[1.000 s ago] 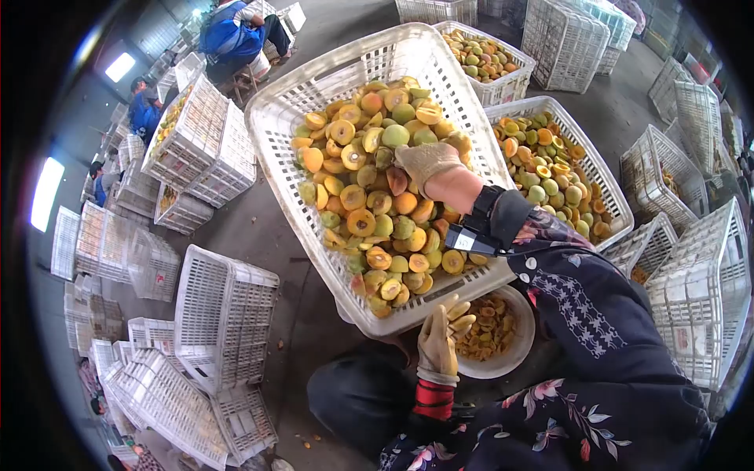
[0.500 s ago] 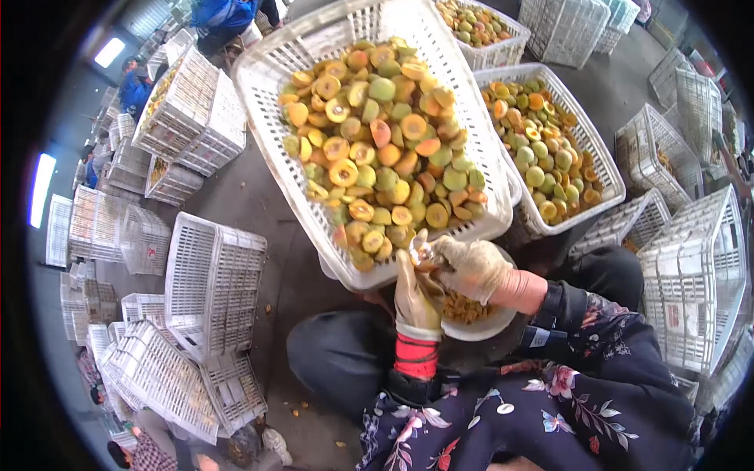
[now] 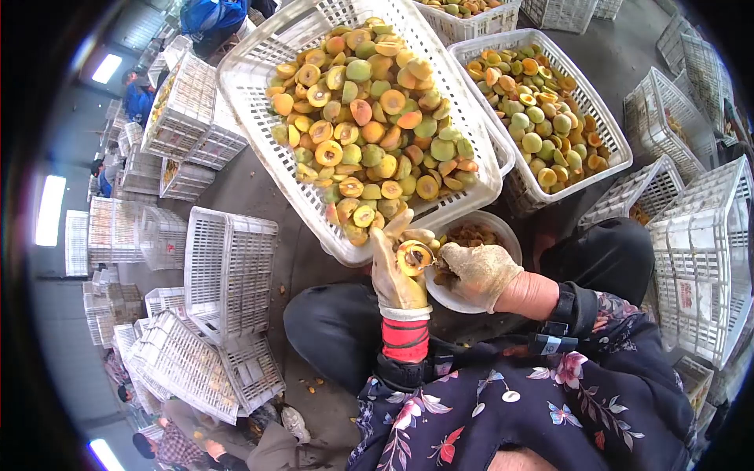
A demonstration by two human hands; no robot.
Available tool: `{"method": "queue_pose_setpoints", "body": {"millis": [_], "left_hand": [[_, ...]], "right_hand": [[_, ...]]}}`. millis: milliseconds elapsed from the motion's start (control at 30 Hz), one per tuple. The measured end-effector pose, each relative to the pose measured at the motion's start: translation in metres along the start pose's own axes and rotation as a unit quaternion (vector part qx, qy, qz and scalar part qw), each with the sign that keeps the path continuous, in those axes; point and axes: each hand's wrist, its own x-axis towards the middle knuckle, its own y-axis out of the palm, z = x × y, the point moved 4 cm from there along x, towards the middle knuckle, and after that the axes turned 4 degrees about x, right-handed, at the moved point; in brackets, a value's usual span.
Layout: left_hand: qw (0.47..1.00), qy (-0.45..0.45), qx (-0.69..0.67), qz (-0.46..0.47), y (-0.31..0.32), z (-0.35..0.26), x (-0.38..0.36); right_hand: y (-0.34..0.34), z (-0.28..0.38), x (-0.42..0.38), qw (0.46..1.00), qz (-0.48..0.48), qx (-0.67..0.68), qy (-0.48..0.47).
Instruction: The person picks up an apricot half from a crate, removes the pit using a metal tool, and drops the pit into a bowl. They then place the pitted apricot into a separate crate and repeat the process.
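Observation:
My left hand [image 3: 395,272], in a worn tan glove, holds a halved apricot [image 3: 413,257] with its cut face up. My right hand [image 3: 476,271], also gloved, is closed and pressed against the fruit's right side; whatever it grips is hidden. Both hands hover over a white bowl [image 3: 499,230] of pits resting on my lap. Just beyond the hands is a large white plastic crate [image 3: 259,133] piled with halved apricots [image 3: 369,118], orange and green.
A second crate [image 3: 609,118] of whole and halved apricots sits to the right, another at the top. Empty white crates [image 3: 228,271] are stacked left and right on the concrete floor. Other people sit at work at the upper left and lower left.
My right hand left the big crate with a fruit and came back to meet my left hand over the bowl. The view has tilted down and the crates have shifted up.

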Motion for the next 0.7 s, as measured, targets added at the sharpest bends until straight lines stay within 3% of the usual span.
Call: {"method": "queue_pose_setpoints", "body": {"millis": [33, 100, 233, 333, 467, 533, 700], "left_hand": [[1.000, 0.000, 0.003, 0.009, 0.001, 0.000, 0.000], [0.999, 0.005, 0.045, 0.015, 0.004, 0.000, -0.002], [0.991, 0.010, 0.125, 0.049, 0.006, -0.002, -0.003], [0.991, 0.021, 0.120, 0.048, 0.010, 0.000, -0.002], [0.992, 0.043, 0.115, 0.010, 0.016, -0.006, -0.005], [0.981, -0.009, 0.182, 0.067, 0.011, -0.003, -0.002], [0.953, 0.005, 0.288, 0.097, 0.011, -0.008, 0.002]], "right_hand": [[-0.003, 0.002, -0.001, 1.000, -0.001, 0.002, 0.001], [-0.011, 0.008, 0.001, 0.995, 0.085, -0.023, 0.042], [-0.013, 0.005, -0.001, 0.993, 0.112, -0.041, 0.025], [-0.013, 0.005, 0.000, 0.988, 0.132, -0.069, 0.048], [-0.012, 0.002, 0.001, 0.966, 0.232, -0.041, 0.106], [-0.013, 0.000, 0.000, 0.959, 0.259, -0.018, 0.112], [-0.030, 0.010, 0.006, 0.931, 0.336, 0.001, 0.140]]}}
